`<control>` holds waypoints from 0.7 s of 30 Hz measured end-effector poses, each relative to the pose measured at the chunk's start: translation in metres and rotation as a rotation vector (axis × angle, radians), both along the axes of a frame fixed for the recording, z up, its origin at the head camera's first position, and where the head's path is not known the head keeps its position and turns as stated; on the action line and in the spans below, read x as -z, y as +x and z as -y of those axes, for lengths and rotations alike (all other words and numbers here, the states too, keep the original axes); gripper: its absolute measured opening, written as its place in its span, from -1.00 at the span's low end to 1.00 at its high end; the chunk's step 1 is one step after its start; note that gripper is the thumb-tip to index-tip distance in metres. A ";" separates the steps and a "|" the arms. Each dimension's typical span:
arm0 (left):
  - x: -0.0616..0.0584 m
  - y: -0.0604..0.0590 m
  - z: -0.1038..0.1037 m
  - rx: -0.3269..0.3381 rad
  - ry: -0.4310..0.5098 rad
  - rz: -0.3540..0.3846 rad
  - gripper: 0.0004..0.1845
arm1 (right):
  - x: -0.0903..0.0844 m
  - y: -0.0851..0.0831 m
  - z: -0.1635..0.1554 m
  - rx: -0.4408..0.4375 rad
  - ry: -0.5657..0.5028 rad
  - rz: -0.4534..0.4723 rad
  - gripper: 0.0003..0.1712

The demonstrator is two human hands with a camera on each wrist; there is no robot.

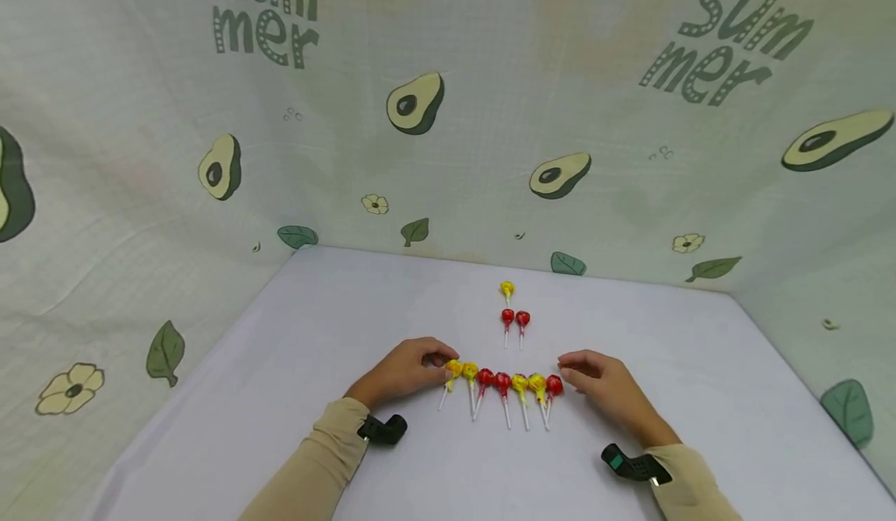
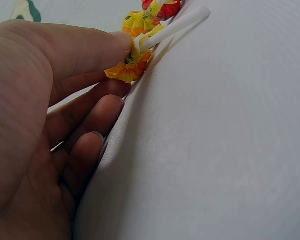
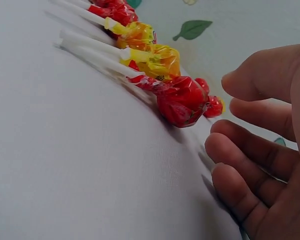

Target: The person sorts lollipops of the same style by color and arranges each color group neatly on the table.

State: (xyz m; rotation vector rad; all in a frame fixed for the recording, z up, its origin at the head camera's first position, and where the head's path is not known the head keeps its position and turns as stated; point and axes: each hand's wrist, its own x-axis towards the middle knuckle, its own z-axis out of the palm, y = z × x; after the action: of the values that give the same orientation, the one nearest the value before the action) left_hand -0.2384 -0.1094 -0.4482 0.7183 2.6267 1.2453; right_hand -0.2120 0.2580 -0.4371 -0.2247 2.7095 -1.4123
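Observation:
Several lollipops in yellow and red wrappers lie in a row on the white table, white sticks toward me. At the row's left end my left hand [image 1: 409, 367] pinches a yellow lollipop [image 2: 127, 72] between thumb and fingers, its stick [image 2: 175, 30] jutting out past the thumb. Beside it is another yellow lollipop [image 1: 470, 371]. My right hand [image 1: 607, 387] is just right of the red lollipop [image 3: 182, 102] that ends the row, fingers loosely bent and a gap between them and the candy. Two yellow lollipops [image 3: 162, 61] sit next to that red one.
Behind the row, two red lollipops [image 1: 523, 318] lie side by side, with one yellow lollipop [image 1: 507, 288] beyond them. A cloth printed with avocados and leaves hangs along the back and sides of the white table [image 1: 392, 295]. Black devices are strapped to both wrists.

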 end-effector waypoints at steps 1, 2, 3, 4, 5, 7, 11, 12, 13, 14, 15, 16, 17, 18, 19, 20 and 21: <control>0.000 0.000 0.000 0.001 0.002 0.000 -0.73 | 0.000 0.002 0.000 -0.008 0.017 -0.007 -0.60; 0.000 0.000 0.000 -0.001 0.004 0.004 -0.73 | 0.000 0.004 0.000 -0.018 0.033 -0.015 -0.59; -0.001 0.000 0.000 -0.001 0.006 0.007 -0.73 | 0.000 0.006 0.000 -0.028 0.047 -0.020 -0.59; 0.000 0.000 0.000 -0.003 0.005 0.009 -0.73 | 0.000 0.008 0.000 -0.038 0.053 -0.021 -0.59; 0.000 0.000 0.000 -0.006 0.005 0.011 -0.73 | 0.001 0.009 0.000 -0.047 0.057 -0.022 -0.58; 0.000 0.000 0.000 -0.015 0.000 0.016 -0.74 | 0.001 0.011 0.000 -0.062 0.059 -0.018 -0.58; 0.002 0.000 0.000 -0.023 -0.005 0.026 -0.74 | 0.003 0.014 0.000 -0.076 0.055 -0.024 -0.58; 0.002 0.000 0.000 -0.024 -0.004 0.028 -0.75 | 0.003 0.014 0.001 -0.078 0.056 -0.030 -0.58; 0.003 0.000 0.000 -0.025 -0.003 0.029 -0.75 | 0.003 0.015 0.001 -0.082 0.057 -0.036 -0.58; 0.003 0.000 0.000 -0.025 -0.004 0.028 -0.75 | 0.003 0.016 0.002 -0.083 0.058 -0.043 -0.58; 0.003 0.000 0.000 -0.025 -0.004 0.027 -0.76 | 0.002 0.016 0.002 -0.089 0.061 -0.051 -0.58; 0.003 0.000 0.000 -0.025 -0.006 0.026 -0.76 | 0.002 0.017 0.003 -0.088 0.061 -0.055 -0.59; 0.003 0.000 0.000 -0.025 -0.009 0.024 -0.76 | 0.002 0.017 0.003 -0.094 0.065 -0.064 -0.59; 0.003 0.000 0.000 -0.026 -0.011 0.021 -0.77 | 0.002 0.018 0.003 -0.092 0.066 -0.068 -0.60; 0.003 0.000 0.000 -0.025 -0.011 0.019 -0.77 | 0.002 0.018 0.004 -0.092 0.070 -0.073 -0.60; 0.003 0.000 0.000 -0.025 -0.012 0.016 -0.77 | 0.001 0.018 0.004 -0.089 0.071 -0.075 -0.61; 0.002 0.000 -0.001 -0.025 -0.012 0.015 -0.77 | 0.001 0.018 0.004 -0.087 0.076 -0.078 -0.61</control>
State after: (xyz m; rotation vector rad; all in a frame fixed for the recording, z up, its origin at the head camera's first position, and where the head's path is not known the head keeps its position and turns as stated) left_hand -0.2383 -0.1089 -0.4505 0.6741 2.6370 1.2357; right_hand -0.1937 0.2541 -0.4384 -0.3961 2.7715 -1.3016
